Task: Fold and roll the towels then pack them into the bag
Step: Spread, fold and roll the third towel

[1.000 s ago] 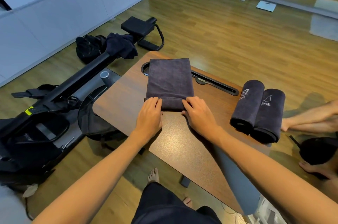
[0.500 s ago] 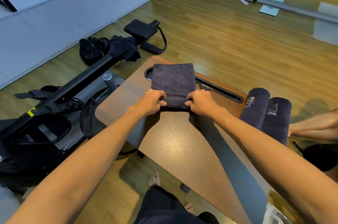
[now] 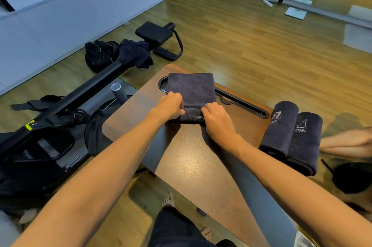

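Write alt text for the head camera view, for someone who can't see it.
Both hands, left and right, grip the rolled near end of a dark towel on a wooden table, its far part flat. Two rolled towels lie side by side at the table's right edge. A black bag sits on the floor beside a rowing machine.

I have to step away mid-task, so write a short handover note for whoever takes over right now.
Left hand and right hand both grip the rolled near end of the dark towel on the wooden table.
Its far part lies flat and unrolled.
Two rolled towels lie side by side at the table's right edge.
Left: finish this roll, then pack all three. A black bag sits on the floor, far left.
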